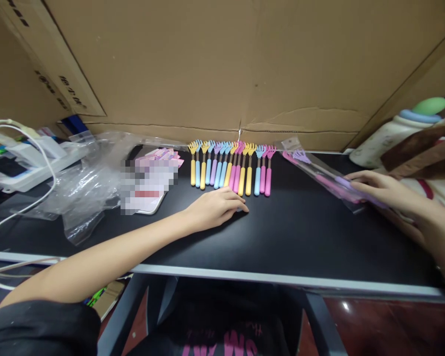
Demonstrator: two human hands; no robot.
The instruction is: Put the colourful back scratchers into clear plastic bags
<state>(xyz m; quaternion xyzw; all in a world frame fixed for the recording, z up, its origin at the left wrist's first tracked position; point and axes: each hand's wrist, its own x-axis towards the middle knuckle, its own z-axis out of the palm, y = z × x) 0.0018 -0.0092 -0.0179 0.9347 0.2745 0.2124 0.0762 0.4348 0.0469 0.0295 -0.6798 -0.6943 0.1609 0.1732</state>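
A row of small back scratchers (222,165) lies side by side on the black tabletop, claws pointing away from me. Their handles are yellow, blue, purple and pink. My left hand (218,207) rests on the table just in front of the handles, fingers loosely bent and apart, with nothing visible in it. On the right, my right hand (389,190) grips a purple back scratcher (343,182) by its handle end. A pink back scratcher (324,183) lies alongside it, both in or under a clear plastic sleeve (291,144). Part of the right fingers is hidden.
Crumpled clear plastic bags (85,183) lie left, beside a phone (152,190) with pink cards (159,158). A white power strip (33,163) with cables stands far left. A cardboard wall (222,64) backs the table. A white bottle (385,138) and a bag stand right.
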